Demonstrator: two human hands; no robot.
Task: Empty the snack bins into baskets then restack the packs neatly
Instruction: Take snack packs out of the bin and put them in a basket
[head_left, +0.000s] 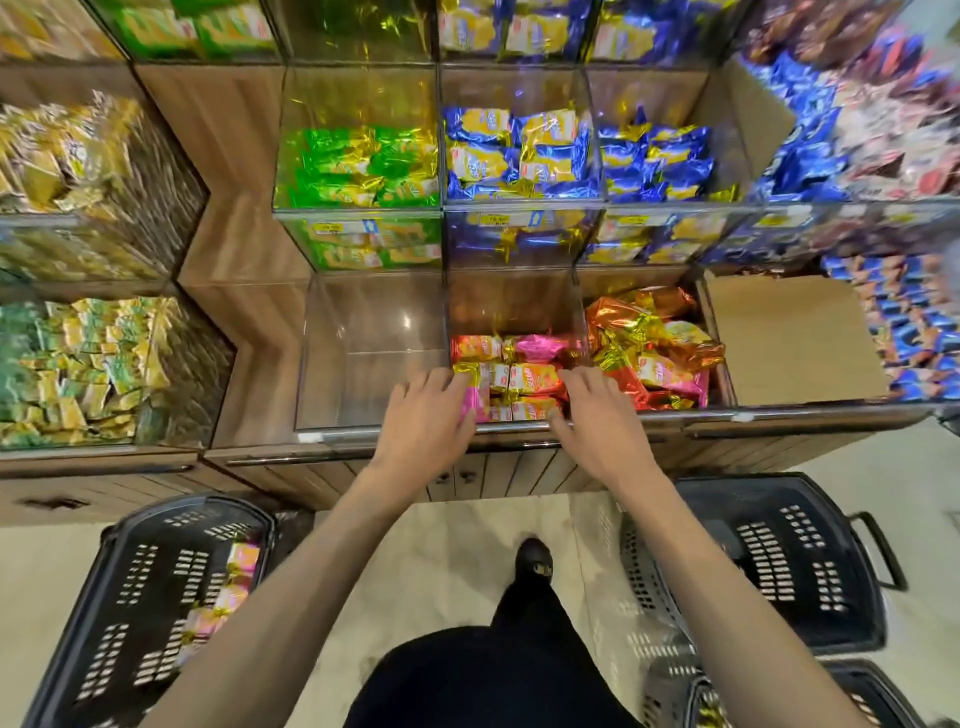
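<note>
A few pink packs (228, 587) are seen in the basket (156, 506) down-left of the left hand (428, 415), and the clear bin (363, 353) just left of it is seen emptied. The hands are held apart, fingers spread and pressed on either side of the mixed packs (519, 379) in the middle bin (509, 306) between them. Beyond the right hand (597, 415) the orange packs (654, 353) are left untouched, and restacking is judged not begun.

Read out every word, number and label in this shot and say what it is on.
No text here can be read for certain.
Yellow price tags on the clear bin fronts: printed figures, too blurred to read.
Pink and orange packs in the front bin: brand logo, too blurred.
Blue and yellow packs: logo, too blurred.
Green packs: logo, too blurred.
</note>
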